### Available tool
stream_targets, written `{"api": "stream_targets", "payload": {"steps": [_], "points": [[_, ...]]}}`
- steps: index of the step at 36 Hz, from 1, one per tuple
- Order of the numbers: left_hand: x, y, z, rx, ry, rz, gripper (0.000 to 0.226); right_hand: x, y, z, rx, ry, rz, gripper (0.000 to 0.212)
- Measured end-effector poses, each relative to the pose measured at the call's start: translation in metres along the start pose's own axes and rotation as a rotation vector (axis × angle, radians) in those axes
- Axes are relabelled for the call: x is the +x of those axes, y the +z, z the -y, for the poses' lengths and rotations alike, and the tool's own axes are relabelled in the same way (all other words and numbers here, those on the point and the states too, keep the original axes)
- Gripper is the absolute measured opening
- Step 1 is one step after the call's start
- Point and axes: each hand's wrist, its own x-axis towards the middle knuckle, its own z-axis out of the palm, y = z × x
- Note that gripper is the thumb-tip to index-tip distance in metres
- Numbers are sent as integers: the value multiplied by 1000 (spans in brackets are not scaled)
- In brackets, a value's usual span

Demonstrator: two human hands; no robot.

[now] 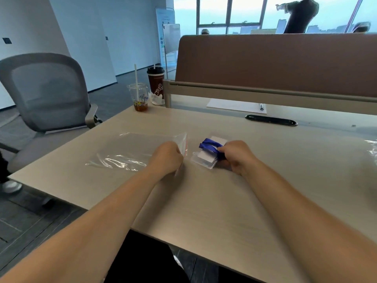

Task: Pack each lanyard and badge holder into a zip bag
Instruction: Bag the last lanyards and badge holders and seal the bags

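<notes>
A clear zip bag with a red zip line lies flat on the beige desk, its mouth pointing right. My left hand pinches the bag's mouth edge. Just right of it lies a clear badge holder with a white card inside and a blue lanyard bundled on top. My right hand grips the lanyard and holder together at their right side. A small gap separates the bag's mouth from the holder.
A plastic cup with a straw and a brown paper cup stand at the desk's far left corner. Paper and a pen lie by the brown divider. A grey chair stands left. More clear plastic shows at the right edge.
</notes>
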Motion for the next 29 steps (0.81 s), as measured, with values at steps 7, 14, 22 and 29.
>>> {"api": "stream_targets", "payload": {"steps": [7,14,22,29], "points": [[-6,9,-18,-88,85,73,16,-2,-28,10,19,-48,-118,9],[-10,23,-39,-78,156,70,13,-3,-42,8,5,-79,-124,16],[-13,33,-56,-201,213,75,11,-1,-50,-5,7,-61,-185,17],[-18,38,-70,-351,221,110,12,8,-57,-13,-58,-63,-267,9]]}}
